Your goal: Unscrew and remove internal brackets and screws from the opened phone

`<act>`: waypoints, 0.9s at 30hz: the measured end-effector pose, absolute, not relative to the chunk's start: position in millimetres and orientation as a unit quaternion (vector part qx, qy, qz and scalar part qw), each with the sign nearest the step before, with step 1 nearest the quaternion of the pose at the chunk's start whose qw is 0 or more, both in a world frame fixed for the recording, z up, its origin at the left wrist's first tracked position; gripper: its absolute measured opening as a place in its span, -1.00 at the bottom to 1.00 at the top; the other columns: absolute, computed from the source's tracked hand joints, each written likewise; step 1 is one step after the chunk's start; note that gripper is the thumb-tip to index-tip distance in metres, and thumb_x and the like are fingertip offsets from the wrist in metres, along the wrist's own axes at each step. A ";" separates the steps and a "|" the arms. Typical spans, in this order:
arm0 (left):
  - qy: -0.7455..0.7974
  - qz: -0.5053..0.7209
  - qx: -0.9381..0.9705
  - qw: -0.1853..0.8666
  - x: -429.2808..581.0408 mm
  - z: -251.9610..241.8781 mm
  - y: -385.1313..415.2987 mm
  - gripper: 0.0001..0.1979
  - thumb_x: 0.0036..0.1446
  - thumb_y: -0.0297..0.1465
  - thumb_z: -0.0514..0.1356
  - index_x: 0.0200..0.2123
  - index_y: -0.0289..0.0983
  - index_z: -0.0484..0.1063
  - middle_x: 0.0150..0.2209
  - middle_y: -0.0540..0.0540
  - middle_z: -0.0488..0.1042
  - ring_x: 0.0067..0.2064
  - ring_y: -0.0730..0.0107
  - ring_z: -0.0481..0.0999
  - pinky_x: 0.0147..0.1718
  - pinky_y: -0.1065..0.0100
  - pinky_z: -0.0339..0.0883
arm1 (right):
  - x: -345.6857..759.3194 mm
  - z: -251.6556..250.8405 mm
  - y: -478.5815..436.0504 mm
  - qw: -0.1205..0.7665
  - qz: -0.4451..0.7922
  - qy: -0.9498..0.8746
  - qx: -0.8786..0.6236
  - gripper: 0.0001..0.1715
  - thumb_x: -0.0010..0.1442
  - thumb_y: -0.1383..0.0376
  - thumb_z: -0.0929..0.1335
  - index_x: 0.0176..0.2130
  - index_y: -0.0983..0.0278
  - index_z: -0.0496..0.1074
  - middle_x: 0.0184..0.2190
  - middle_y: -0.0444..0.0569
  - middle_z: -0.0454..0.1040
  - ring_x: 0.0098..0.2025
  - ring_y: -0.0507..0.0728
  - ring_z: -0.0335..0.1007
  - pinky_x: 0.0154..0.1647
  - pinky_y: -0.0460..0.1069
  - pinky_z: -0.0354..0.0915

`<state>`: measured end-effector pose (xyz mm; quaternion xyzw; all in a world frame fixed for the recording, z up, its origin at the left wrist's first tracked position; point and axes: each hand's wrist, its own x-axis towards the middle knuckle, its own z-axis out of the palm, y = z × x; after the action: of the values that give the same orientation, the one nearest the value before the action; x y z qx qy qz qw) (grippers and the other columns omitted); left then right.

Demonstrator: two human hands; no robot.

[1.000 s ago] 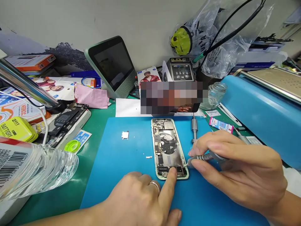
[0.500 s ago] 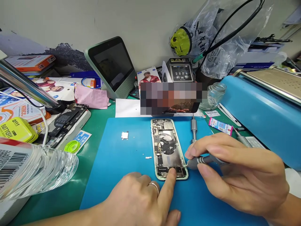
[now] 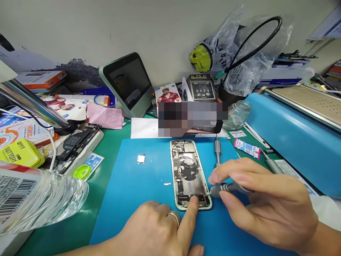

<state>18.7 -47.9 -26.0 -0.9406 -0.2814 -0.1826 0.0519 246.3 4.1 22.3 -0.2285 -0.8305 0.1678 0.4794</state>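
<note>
An opened smartphone (image 3: 190, 185) lies face-up on a blue mat (image 3: 128, 185), its inner boards and metal plate exposed. My left hand (image 3: 160, 227) rests over the mat, its index finger stretched out and pressing the phone's lower end while the other fingers curl under. Between thumb and fingers, my right hand (image 3: 269, 202) grips a grey screwdriver (image 3: 220, 190) with a knurled handle. Its thin tip meets the phone's lower right edge; the exact contact point is too small to make out. Behind that hand lies a second screwdriver (image 3: 217, 151).
Small metal parts (image 3: 141, 159) and a tiny bracket (image 3: 167, 184) lie left of the phone. A water bottle (image 3: 39, 195) and another opened phone (image 3: 77, 142) are on the left. A blue machine (image 3: 287, 138) and a glass jar (image 3: 239, 113) stand right. A smart display (image 3: 128, 85) leans behind.
The camera has tilted a little, so the scene sits slightly lower in view. Both hands keep nearly the same places on the phone, the screwdriver still at its lower right edge.
</note>
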 end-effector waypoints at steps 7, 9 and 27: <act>-0.281 -0.189 -0.940 0.047 18.5 -26.0 -47.5 -0.54 0.40 -0.29 -0.08 0.10 -0.55 0.35 -0.60 0.02 0.49 -0.68 0.33 0.44 -0.79 0.27 0.24 | 246.3 22.5 5.8 0.476 0.173 -0.833 -0.225 -0.14 -0.03 0.69 0.43 0.17 0.11 0.41 -0.29 -0.08 0.64 -0.27 0.14 0.64 -0.30 0.01 0.62; -0.286 -0.191 -0.938 0.052 19.0 -26.7 -47.1 -0.54 0.39 -0.29 -0.06 0.10 -0.55 0.36 -0.60 0.01 0.49 -0.68 0.32 0.44 -0.79 0.27 0.24 | 245.7 21.4 6.4 0.479 0.175 -0.828 -0.232 -0.14 -0.02 0.68 0.45 0.17 0.09 0.41 -0.30 -0.09 0.65 -0.29 0.14 0.64 -0.32 -0.01 0.62; -0.288 -0.205 -0.934 0.057 20.2 -25.9 -45.5 -0.53 0.42 -0.28 -0.11 0.08 -0.53 0.40 -0.64 0.02 0.45 -0.70 0.32 0.41 -0.80 0.27 0.19 | 245.2 22.6 7.1 0.482 0.183 -0.826 -0.225 -0.14 -0.02 0.69 0.44 0.18 0.10 0.41 -0.31 -0.09 0.64 -0.31 0.13 0.64 -0.33 -0.01 0.61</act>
<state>20.2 -45.5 -25.9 -0.9337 -0.2881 -0.2051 0.0567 245.2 7.1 22.6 -0.2251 -0.8264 0.1835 0.4824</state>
